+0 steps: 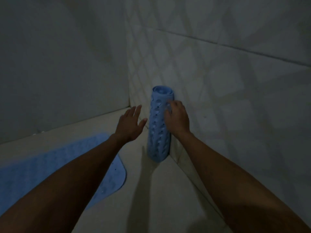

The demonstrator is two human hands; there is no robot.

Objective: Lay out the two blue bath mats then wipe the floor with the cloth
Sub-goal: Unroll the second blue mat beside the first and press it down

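Observation:
A rolled blue bath mat (pixel 157 132) with holes stands upright on the floor, leaning against the tiled wall on the right. My right hand (pixel 177 119) lies on its upper right side, fingers curled on the roll. Just left of the roll, my left hand (pixel 130 124) hovers with its fingers spread, a small gap between it and the mat. A second blue bath mat (pixel 42 163) lies flat on the floor at the lower left, partly hidden by my left forearm. No cloth is in view.
The room is dim. Tiled walls meet in a corner (pixel 128 105) just behind the roll. Pale floor tiles (pixel 151 199) stretch between the flat mat and the right wall.

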